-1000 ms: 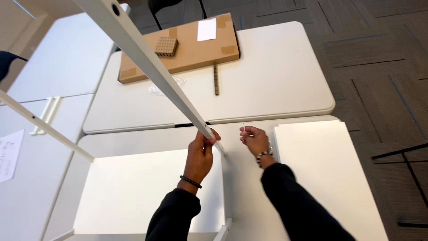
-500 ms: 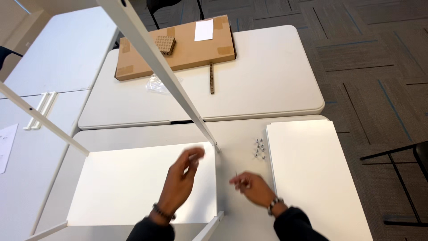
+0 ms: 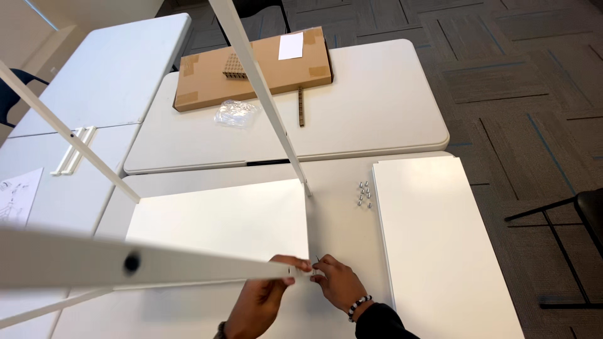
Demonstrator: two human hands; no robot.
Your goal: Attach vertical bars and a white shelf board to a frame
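Nearest: left hand (image 3: 260,301) curled about the end of a long white metal rail with a dark hole in its side (image 3: 125,263), thumb and fingers closed on it where it meets the near edge of the flat white rectangular panel (image 3: 220,223), seemingly to steady the joint. Just right of it, touching or nearly so: right hand (image 3: 338,282), beaded bracelet at the wrist, fingertips pinched shut on a small thin dark piece, probably a screw or pin (image 3: 318,259), too small to tell, held up to the rail end as if lined up with a hole there. Both hands low over the white folding table (image 3: 342,220). Further out, on the table's bare strip: small cluster of silvery metal fittings (image 3: 363,194), loose, close to the work, apparently kept within reach. Right of those: second white board (image 3: 440,251), lying flat, untouched. Rising from the panel's far right corner: slanted white post (image 3: 264,94), crossing the view toward the top; another slim white post (image 3: 69,135) at left, likewise tilted. Far table: flat brown cardboard box (image 3: 251,66), crumpled clear plastic bag (image 3: 234,113) beside it, narrow cardboard strip (image 3: 301,105). Far left: printed instruction sheet (image 3: 16,194) at the edge.
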